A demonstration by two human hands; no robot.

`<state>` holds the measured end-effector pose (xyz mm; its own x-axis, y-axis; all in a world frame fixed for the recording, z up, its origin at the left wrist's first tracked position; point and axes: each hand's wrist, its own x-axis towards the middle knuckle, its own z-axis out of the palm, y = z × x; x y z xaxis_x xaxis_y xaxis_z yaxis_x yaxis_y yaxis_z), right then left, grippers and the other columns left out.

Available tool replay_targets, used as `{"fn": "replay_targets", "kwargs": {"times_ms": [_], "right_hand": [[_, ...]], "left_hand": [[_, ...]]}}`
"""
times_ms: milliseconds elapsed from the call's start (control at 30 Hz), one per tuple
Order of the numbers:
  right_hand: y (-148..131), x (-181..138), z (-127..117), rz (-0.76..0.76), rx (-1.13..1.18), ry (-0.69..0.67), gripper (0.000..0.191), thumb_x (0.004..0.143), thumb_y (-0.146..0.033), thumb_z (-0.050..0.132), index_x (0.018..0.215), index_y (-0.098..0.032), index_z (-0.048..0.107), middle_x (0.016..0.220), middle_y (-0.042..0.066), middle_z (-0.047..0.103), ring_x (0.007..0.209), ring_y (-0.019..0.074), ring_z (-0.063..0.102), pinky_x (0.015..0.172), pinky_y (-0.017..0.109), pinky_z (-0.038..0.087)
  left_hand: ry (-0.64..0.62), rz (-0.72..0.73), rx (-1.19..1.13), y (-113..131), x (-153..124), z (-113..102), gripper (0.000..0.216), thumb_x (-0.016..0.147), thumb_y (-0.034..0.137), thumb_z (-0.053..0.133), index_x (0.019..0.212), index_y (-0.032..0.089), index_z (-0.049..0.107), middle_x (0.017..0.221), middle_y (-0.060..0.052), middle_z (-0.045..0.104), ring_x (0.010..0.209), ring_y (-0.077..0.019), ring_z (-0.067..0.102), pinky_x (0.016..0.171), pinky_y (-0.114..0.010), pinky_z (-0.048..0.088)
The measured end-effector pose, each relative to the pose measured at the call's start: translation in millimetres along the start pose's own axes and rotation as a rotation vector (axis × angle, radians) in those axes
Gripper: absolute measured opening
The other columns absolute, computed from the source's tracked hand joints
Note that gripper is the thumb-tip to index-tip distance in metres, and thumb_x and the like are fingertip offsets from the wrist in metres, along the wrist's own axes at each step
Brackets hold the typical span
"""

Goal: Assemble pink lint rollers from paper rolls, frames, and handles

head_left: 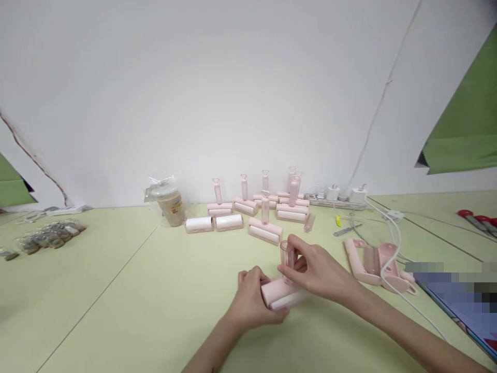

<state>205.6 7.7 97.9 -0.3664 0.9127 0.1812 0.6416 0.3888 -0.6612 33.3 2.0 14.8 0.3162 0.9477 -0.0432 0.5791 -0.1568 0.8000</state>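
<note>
My left hand [251,300] grips the left end of a pink lint roller body [285,296] lying on the pale green table [116,300]. My right hand [316,269] pinches a clear pink handle tube [286,257] standing upright on that roller body. Behind them stand several assembled pink lint rollers [266,217] with upright handles, near the wall. Two white roll refills [213,223] lie to their left.
A bagged cup [169,204] sits at the back. Small packets [46,235] lie at the far left. To the right are pink covers [375,264], white cables [392,228], a power strip with chargers [341,197], red-handled tools [477,220] and a blurred flat object [458,295].
</note>
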Motion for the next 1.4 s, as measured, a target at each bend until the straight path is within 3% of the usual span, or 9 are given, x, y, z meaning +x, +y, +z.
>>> {"fn": "replay_targets", "kwargs": {"times_ms": [200,367,567,733,867,967,1067,1267,1400], "right_hand": [[-2.0,-5.1,8.5,0.036,-0.015,0.030,0.027,0.075,-0.028,0.049,0.066,-0.025,0.023,0.048,-0.009,0.038,0.044,0.0129,0.045,0.042,0.022,0.029],[-1.6,-8.9,14.6,0.032,-0.002,0.041,0.029,0.075,-0.028,0.050,0.067,-0.025,0.022,0.047,-0.010,0.032,0.042,0.0125,0.040,0.040,0.022,0.026],[8.4,-20.5,17.5,0.041,0.182,0.002,0.027,0.078,-0.038,0.051,0.071,-0.025,0.028,0.066,-0.003,0.055,0.061,0.0170,0.058,0.052,0.027,0.045],[32.9,4.8,-9.9,0.010,0.230,-0.159,0.021,0.078,-0.041,0.049,0.083,-0.021,0.047,0.085,0.002,0.062,0.079,0.0181,0.062,0.065,0.027,0.048],[65.2,34.3,-23.3,0.093,0.088,-0.020,0.022,0.078,-0.040,0.049,0.079,-0.019,0.054,0.083,0.006,0.063,0.077,0.0211,0.061,0.067,0.031,0.043],[85.6,44.6,-10.8,0.191,-0.013,0.050,0.025,0.073,-0.041,0.057,0.066,-0.017,0.054,0.078,0.007,0.061,0.076,0.0235,0.059,0.068,0.034,0.041],[97.1,48.1,5.7,0.273,-0.011,0.077,0.025,0.075,-0.039,0.056,0.068,-0.016,0.053,0.065,0.001,0.058,0.065,0.0173,0.057,0.064,0.033,0.041],[77.4,48.2,-11.2,0.172,0.303,0.010,0.031,0.073,-0.034,0.056,0.096,-0.013,0.054,0.064,0.000,0.060,0.064,0.0163,0.060,0.062,0.030,0.047],[36.2,31.1,-27.8,0.027,0.517,-0.054,0.027,0.074,-0.039,0.057,0.090,-0.018,0.055,0.086,0.002,0.062,0.087,0.0164,0.059,0.079,0.030,0.045]], "left_hand": [[0.160,-0.182,0.119,18.4,-29.2,35.1,0.062,0.038,0.039,0.077,0.080,0.020,0.035,0.087,-0.006,0.045,0.086,-0.0276,0.040,0.083,-0.043,0.026],[0.166,-0.154,0.101,22.1,-35.9,36.9,0.040,0.056,0.034,0.065,0.079,0.021,0.035,0.088,-0.007,0.046,0.089,-0.0277,0.042,0.084,-0.044,0.023],[0.130,-0.127,0.069,14.1,-31.8,22.2,0.039,0.053,0.028,0.063,0.081,0.021,0.037,0.092,-0.006,0.047,0.090,-0.0255,0.040,0.080,-0.037,0.031],[-0.049,-0.092,0.018,12.4,-32.8,-15.3,0.040,0.057,0.027,0.060,0.095,0.022,0.046,0.100,-0.005,0.049,0.100,-0.0264,0.039,0.082,-0.035,0.034],[-0.206,-0.078,-0.005,11.6,-28.7,-42.7,0.066,0.053,0.031,0.069,0.113,0.027,0.041,0.113,-0.005,0.046,0.111,-0.0279,0.035,0.086,-0.036,0.035],[-0.155,-0.031,-0.027,18.7,-18.4,-49.3,0.100,0.045,0.037,0.076,0.128,0.026,0.023,0.133,-0.011,0.027,0.122,-0.0311,0.024,0.093,-0.040,0.031],[-0.094,0.134,-0.157,37.0,-3.7,-47.1,0.094,0.053,0.036,0.073,0.129,0.026,0.019,0.137,-0.010,0.024,0.124,-0.0275,0.024,0.098,-0.040,0.027],[-0.124,0.317,-0.281,68.4,16.8,-27.2,0.024,0.067,0.018,0.052,0.090,0.021,0.058,0.098,-0.004,0.059,0.086,-0.0175,0.051,0.079,-0.030,0.039],[-0.315,0.183,-0.637,64.4,23.7,-10.1,0.011,0.056,0.015,0.042,0.060,0.016,0.053,0.049,0.000,0.054,0.043,-0.0098,0.046,0.043,-0.021,0.034]]}}
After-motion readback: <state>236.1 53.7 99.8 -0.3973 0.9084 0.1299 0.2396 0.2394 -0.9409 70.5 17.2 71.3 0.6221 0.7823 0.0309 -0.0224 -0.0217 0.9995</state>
